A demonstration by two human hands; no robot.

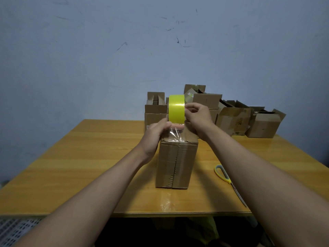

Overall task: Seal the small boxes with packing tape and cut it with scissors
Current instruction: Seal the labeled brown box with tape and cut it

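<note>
Fingers (pixel 191 111) grip tape roll (pixel 176 107); scissors (pixel 229 182) beside box (pixel 176 163).

A brown cardboard box (pixel 175 161) stands at frame centre, seam facing the camera. A yellow tape roll (pixel 176 108) stands on edge above its far end, clear tape stretched down onto the top. Yellow-handled scissors (pixel 229 182) lie at lower right.
</note>
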